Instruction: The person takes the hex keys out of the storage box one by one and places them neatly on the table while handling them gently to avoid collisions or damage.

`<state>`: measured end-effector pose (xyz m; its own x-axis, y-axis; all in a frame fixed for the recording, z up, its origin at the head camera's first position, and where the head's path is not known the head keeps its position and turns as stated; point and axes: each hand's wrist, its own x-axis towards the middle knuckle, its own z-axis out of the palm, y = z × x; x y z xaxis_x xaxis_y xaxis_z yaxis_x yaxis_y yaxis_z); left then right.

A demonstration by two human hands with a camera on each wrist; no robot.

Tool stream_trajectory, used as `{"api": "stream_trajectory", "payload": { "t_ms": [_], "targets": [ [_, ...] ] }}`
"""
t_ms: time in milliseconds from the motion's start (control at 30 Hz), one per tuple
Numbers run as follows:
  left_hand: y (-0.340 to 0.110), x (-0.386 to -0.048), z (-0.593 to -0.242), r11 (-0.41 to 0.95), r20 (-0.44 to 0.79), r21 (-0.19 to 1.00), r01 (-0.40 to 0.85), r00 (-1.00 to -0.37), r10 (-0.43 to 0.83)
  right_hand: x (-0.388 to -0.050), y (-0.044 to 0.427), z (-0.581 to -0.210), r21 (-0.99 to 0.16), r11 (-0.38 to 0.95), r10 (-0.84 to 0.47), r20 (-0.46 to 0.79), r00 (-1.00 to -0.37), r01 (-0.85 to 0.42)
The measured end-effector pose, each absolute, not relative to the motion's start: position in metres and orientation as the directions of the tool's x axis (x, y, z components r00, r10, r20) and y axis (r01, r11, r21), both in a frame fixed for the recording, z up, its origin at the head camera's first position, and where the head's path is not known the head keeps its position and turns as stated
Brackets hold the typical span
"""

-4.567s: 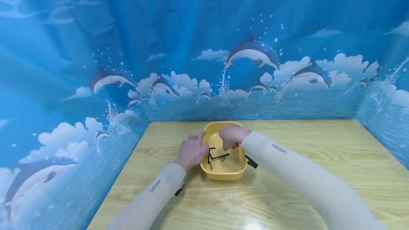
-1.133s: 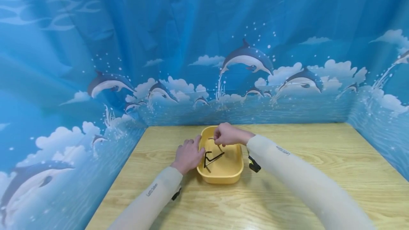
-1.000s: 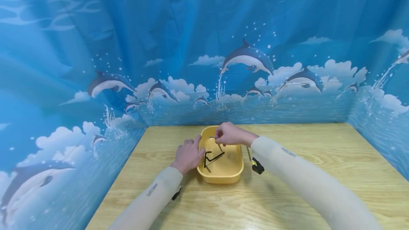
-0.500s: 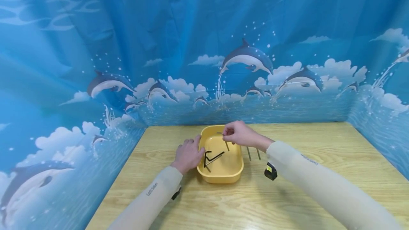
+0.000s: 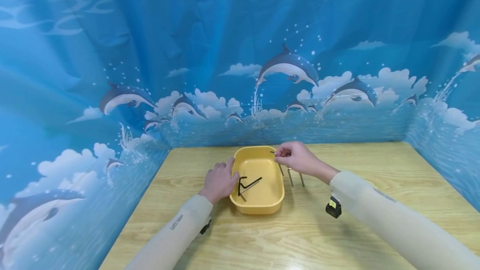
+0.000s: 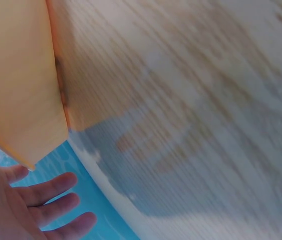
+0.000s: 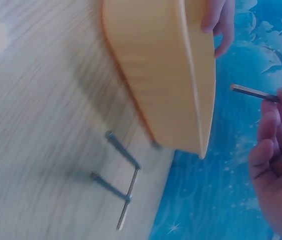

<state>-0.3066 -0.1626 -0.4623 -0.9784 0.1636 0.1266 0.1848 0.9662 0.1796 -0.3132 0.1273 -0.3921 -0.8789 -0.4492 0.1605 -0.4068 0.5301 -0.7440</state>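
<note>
My left hand (image 5: 219,180) rests on the left rim of a yellow plastic tub (image 5: 258,210), its fingers loosely extended in the left wrist view. Right of the tub, my right hand (image 5: 298,158) pinches a silver hex key (image 7: 253,93) between thumb and fingers, above the table; its long arm (image 5: 281,171) points down toward me. Two silver hex keys lie on the table beside the tub, one nearer (image 5: 290,178) and one farther right (image 5: 302,180). Inside the tub, near its left side, lie black hex keys (image 5: 252,182) and a silver one (image 5: 249,186), partly overlapping.
A light wood-grain table (image 5: 240,241) carries everything. Blue dolphin-print curtains (image 5: 210,53) stand along its back and sides. A small black device (image 5: 333,207) is strapped at the right wrist; another (image 5: 205,227) sits at the left.
My right hand has lifted a silver hex key out of the tub and moved right past its rim. Two hex keys on the table have come into view. The left hand stays at the rim.
</note>
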Motion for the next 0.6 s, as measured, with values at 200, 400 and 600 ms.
{"api": "stream_trajectory", "payload": {
  "t_ms": [200, 400, 600],
  "targets": [
    [-0.163, -0.307, -0.462, 0.966, 0.117, 0.183, 0.182, -0.98, 0.163, -0.314, 0.14, -0.401, -0.74, 0.545, -0.421, 0.166, -0.892, -0.395],
    [-0.162, -0.306, -0.46, 0.967, 0.113, 0.184, 0.175, -0.981, 0.156, -0.315, 0.153, -0.407, -0.728, 0.561, -0.402, 0.176, -0.899, -0.394],
    [-0.162, -0.306, -0.459, 0.967, 0.112, 0.19, 0.17, -0.982, 0.15, -0.316, 0.166, -0.415, -0.709, 0.599, -0.367, 0.171, -0.914, -0.373]
  ]
}}
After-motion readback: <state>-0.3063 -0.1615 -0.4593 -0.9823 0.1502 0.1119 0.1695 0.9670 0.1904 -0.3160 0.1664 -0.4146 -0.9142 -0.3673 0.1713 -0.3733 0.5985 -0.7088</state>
